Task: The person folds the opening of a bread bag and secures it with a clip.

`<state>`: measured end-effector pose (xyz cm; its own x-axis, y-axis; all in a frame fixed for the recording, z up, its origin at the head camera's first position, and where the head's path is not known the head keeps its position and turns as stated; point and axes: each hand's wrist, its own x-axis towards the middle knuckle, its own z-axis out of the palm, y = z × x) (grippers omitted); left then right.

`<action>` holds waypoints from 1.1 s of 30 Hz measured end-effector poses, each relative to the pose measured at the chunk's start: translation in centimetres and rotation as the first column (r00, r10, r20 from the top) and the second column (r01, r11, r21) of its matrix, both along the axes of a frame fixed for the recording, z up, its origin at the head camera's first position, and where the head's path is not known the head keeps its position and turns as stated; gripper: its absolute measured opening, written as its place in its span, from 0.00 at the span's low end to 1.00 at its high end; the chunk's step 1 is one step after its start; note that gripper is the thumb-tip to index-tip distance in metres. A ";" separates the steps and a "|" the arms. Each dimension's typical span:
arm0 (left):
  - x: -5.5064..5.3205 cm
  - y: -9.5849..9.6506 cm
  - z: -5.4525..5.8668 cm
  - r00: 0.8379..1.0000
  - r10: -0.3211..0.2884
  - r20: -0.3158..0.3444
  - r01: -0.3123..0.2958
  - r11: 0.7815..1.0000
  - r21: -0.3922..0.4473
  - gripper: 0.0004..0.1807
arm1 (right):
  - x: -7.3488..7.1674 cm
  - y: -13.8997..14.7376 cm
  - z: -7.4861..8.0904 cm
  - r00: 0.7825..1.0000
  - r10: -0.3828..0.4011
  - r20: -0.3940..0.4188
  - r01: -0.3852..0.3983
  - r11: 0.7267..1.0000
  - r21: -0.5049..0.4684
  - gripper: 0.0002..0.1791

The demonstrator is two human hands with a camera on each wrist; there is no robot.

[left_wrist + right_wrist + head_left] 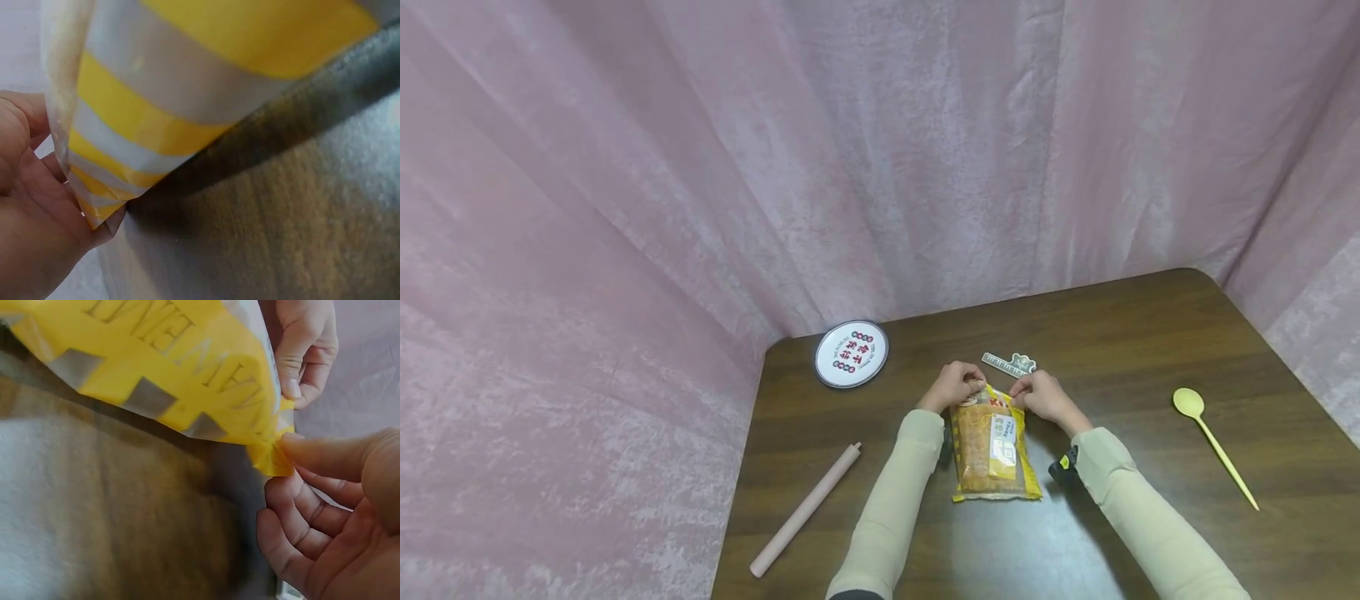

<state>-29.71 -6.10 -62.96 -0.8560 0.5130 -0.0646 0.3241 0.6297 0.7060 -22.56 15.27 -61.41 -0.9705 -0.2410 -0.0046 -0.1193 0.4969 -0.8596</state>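
Note:
A yellow and clear plastic bag [973,450] with a browned, bread-like food inside lies on the table, a white label on its front. My left hand [957,387] holds the bag's top edge near its left corner. At the top right corner, my right hand [1045,397] pinches the yellow film between thumb and fingers, as the right wrist view shows close up at the bag corner [273,459]. Striped yellow film [144,128] fills much of the left wrist view, its corner at the left fingers. Just beyond the right hand lies a pale clip [1009,365] with a piano-key pattern.
A white round plate [852,354] with red lettering sits at the table's back left corner. Nearer on the left lies a pink rod [805,510] with a small tip. A yellow spoon [1213,442] rests on the right. Pink curtains [880,167] hang behind the wooden table [1120,350].

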 end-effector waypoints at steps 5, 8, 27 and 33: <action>0.1 0.1 0.5 1.000 0.006 0.008 -0.006 1.000 -0.003 0.05 | -1.2 -0.1 0.8 0.999 -0.034 -0.022 0.035 0.998 0.045 0.05; 0.3 0.3 0.7 1.000 0.017 0.013 -0.016 1.000 -0.015 0.05 | -1.9 0.2 1.2 0.997 -0.068 -0.043 0.072 0.994 0.084 0.05; 0.9 -0.7 2.1 0.998 0.056 -0.008 -0.056 0.998 -0.026 0.06 | -5.0 0.4 0.4 0.982 -0.162 -0.096 0.182 0.951 0.250 0.20; 1.2 -0.1 2.7 0.998 0.058 0.011 -0.058 0.998 -0.003 0.06 | -5.4 1.2 0.1 0.982 -0.182 -0.042 0.186 0.930 0.317 0.22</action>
<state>-28.52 -6.22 -60.28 -0.8834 0.4626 -0.0755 0.2793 0.6488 0.7078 -27.94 16.49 -61.32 -0.9981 -0.0458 -0.0404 -0.0083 0.7579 -0.6523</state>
